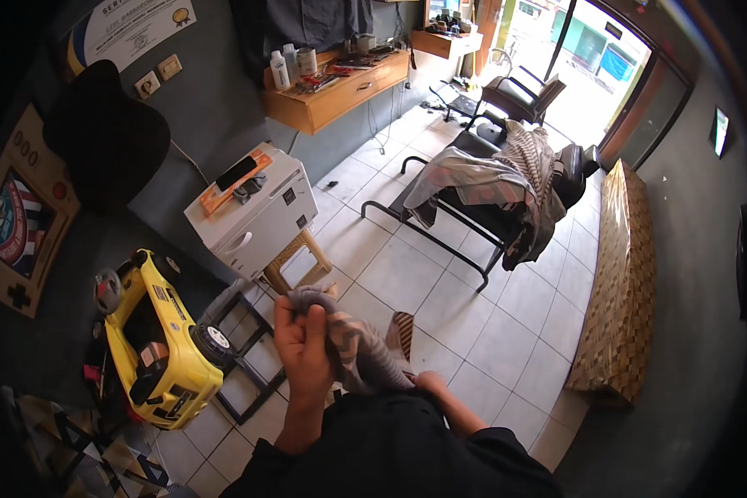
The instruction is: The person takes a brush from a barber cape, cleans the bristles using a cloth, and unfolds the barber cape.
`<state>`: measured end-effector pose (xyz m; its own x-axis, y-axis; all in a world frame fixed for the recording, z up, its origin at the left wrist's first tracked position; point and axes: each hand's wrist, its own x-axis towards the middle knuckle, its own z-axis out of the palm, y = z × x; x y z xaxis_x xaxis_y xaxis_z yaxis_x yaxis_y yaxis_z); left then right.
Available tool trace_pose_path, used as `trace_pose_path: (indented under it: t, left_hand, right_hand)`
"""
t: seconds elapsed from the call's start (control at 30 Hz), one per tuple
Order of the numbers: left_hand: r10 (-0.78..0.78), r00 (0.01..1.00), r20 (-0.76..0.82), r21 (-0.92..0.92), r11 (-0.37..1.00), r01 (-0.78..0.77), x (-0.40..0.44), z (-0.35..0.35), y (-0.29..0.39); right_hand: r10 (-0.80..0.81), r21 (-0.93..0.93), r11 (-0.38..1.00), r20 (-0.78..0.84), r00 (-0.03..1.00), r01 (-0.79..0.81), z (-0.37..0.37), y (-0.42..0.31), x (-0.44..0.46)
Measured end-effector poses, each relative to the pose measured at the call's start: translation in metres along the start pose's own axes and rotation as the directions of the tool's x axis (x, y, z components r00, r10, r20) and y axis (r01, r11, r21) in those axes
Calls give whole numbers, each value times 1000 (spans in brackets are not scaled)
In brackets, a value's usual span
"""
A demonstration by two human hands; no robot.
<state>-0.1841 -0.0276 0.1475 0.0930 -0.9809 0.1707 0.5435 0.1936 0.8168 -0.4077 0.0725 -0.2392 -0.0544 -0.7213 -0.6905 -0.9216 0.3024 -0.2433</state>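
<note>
Stretched between our two hands, a grey patterned cloth (pixel 358 336) hangs on the near side of the white cabinet (pixel 261 212). Our left hand (pixel 305 336), the closer to the cabinet, pinches the upper end between thumb and bent fingers; from there the fabric slants down, away from the cabinet, to our right hand (pixel 432 383). That hand meets the lower end, but its fingers are hidden and we cannot tell how they close. A striped tip of the cloth stands up just above it. On top of the cabinet we see a phone (pixel 236 171); to its left, nearer us, a yellow toy car (pixel 173 319); beyond it, on the wall, a wooden shelf (pixel 336 108); to its right, a bench (pixel 478 221) heaped with clothes (pixel 494 174).
</note>
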Motion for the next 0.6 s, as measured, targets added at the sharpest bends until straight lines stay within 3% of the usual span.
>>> trace_pose_path:
  t: [0.1,0.13,0.17,0.2,0.23,0.27,0.37,0.4,0.43,0.5,0.53,0.57,0.6]
  left_hand:
    - [-29,1000,-11,-21,999,29,4,0,-6]
    - [-49,999,-18,-27,998,49,5,0,-9]
    - [-72,997,-18,-20,997,72,5,0,-12]
    - [-95,995,-18,-12,995,95,5,-2,-15]
    - [-119,993,-21,-2,993,119,4,-3,-17]
    - [-125,992,-20,30,992,126,4,-4,-20]
    - [-137,990,-15,127,982,138,4,-4,-23]
    - [-139,990,-9,156,978,138,3,-3,-23]
    - [-142,990,-2,185,973,140,3,-1,-24]
    - [-59,998,9,206,977,56,4,-3,-26]
    - [-16,1000,12,217,976,13,5,-4,-26]
    - [-5,1000,-9,186,983,7,6,-5,-24]
    - [6,999,-32,155,988,-1,7,-6,-21]
  right_hand:
    - [-113,96,989,-42,993,116,7,13,39]
    - [-183,154,962,-253,950,227,-3,8,39]
    - [-165,455,850,-248,954,266,-37,-14,17]
    - [-151,709,649,-238,960,277,-81,-44,-19]
    - [-252,895,389,-127,959,221,-121,-66,-49]
    - [-378,990,103,-50,924,96,-151,-85,-75]
    - [-535,969,-177,-240,810,170,-187,-118,-124]
    - [-596,958,-209,-284,751,196,-184,-119,-123]
    - [-626,934,-150,-343,700,324,-178,-121,-117]
    - [-676,934,-15,-272,685,356,-176,-130,-117]
    - [-608,934,137,-184,772,331,-162,-127,-103]
    - [-507,848,328,-214,835,417,-132,-119,-75]
    - [-460,610,637,-189,868,471,-115,-108,-61]
